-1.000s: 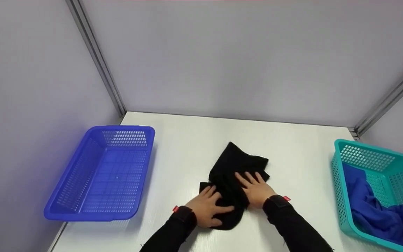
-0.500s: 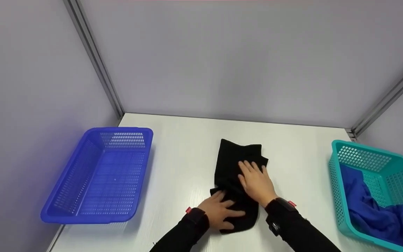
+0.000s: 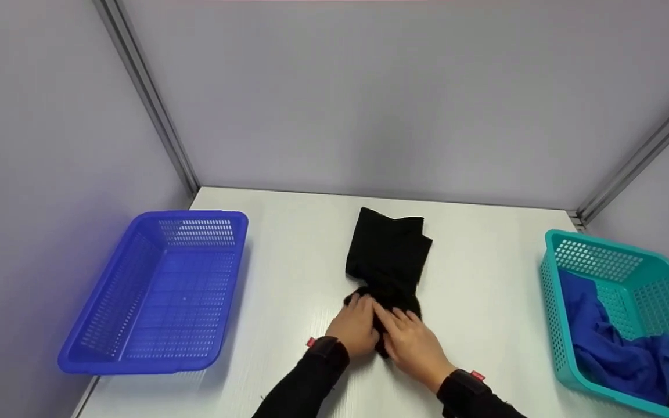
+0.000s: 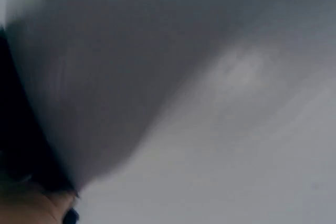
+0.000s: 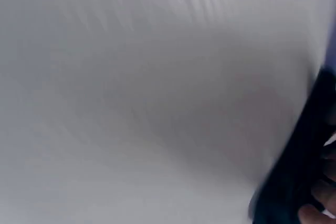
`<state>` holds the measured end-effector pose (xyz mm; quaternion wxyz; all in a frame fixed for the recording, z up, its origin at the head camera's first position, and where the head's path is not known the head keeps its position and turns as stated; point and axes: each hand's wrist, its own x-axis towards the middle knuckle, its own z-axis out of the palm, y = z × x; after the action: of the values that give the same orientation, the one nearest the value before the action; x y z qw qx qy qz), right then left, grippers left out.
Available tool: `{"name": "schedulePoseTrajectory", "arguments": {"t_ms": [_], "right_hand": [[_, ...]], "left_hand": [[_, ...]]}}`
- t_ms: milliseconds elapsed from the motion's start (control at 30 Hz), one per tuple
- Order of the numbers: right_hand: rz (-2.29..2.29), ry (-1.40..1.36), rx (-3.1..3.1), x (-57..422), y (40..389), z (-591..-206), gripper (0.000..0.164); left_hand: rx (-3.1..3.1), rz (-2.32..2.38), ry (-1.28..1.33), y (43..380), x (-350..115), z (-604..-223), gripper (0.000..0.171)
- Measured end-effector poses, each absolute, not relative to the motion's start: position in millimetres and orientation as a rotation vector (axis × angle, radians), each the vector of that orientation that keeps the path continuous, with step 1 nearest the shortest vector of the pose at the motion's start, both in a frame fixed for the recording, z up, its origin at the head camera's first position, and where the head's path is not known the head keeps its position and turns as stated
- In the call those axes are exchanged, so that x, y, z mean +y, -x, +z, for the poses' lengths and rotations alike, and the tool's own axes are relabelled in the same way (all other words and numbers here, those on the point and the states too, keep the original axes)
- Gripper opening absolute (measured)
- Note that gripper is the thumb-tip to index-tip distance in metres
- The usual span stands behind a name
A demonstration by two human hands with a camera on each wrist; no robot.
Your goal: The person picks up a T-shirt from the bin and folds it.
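Observation:
A folded black garment (image 3: 389, 249) lies lengthwise on the white table, its far half flat and its near end bunched. My left hand (image 3: 355, 328) grips the bunched end from the left, fingers bent over the fabric. Close beside it, my right hand (image 3: 413, 342) holds the same end, with its index finger reaching toward the left hand. Part of the near edge is hidden beneath both hands. In the right wrist view, fingers (image 5: 325, 195) lie against dark fabric (image 5: 291, 182). Only a piece of the left hand (image 4: 31, 208) shows in the blurred left wrist view.
On the left stands a blue plastic basket (image 3: 154, 367) with nothing in it. A teal basket (image 3: 567, 360) on the right contains crumpled blue cloth (image 3: 619, 360). Grey panels (image 3: 392, 98) enclose the white table (image 3: 288, 278) at the back and sides.
The garment has straightened and shifted away from me. Its near end, earlier spread flat, is now bunched up. My right hand has come down from its middle to beside the left hand.

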<state>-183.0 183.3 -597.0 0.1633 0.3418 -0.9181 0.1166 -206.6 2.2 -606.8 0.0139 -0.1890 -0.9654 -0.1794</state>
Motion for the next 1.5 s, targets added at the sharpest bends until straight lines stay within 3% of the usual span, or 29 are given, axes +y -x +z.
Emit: {"name": "schedulePoseTrajectory", "arguments": {"t_ms": [167, 300, 567, 767, 1000, 1167, 1300, 1433, 1500], "right_hand": [[0.361, -0.945, -2.933, 190.7, 178.2, -611.0, 0.06], [0.352, -0.854, -2.998, 206.0, 190.5, -614.2, 0.056], [0.388, -0.544, -3.006, 232.8, 209.2, -611.0, 0.049], [0.605, -0.657, -2.994, 224.3, 219.1, -603.3, 0.045], [0.818, -0.93, -2.848, 209.0, 219.6, -602.9, 0.037], [1.034, -0.955, -2.731, 203.0, 212.3, -595.5, 0.032], [0.951, -0.962, -2.696, 204.2, 202.8, -588.9, 0.03], [0.736, -1.032, -2.752, 207.4, 192.4, -585.5, 0.061], [0.672, -1.012, -2.743, 210.1, 188.1, -584.6, 0.065]], "left_hand": [[-3.027, -0.713, 0.668, 211.2, -14.7, -586.8, 0.03], [-2.989, -0.446, 0.785, 208.0, -16.7, -581.9, 0.027], [-2.935, -0.439, 0.859, 199.8, -12.8, -585.5, 0.022], [-2.92, -0.436, 0.818, 201.0, -13.3, -591.8, 0.027], [-2.878, -0.235, 0.832, 201.6, -19.8, -600.0, 0.058], [-2.755, -0.062, 0.948, 199.8, -22.6, -600.6, 0.037], [-2.65, -0.046, 0.962, 199.6, -22.2, -593.2, 0.02], [-2.546, -0.111, 0.972, 198.3, -21.8, -582.6, 0.021], [-2.493, -0.162, 1.0, 197.0, -22.1, -577.0, 0.024]]}}
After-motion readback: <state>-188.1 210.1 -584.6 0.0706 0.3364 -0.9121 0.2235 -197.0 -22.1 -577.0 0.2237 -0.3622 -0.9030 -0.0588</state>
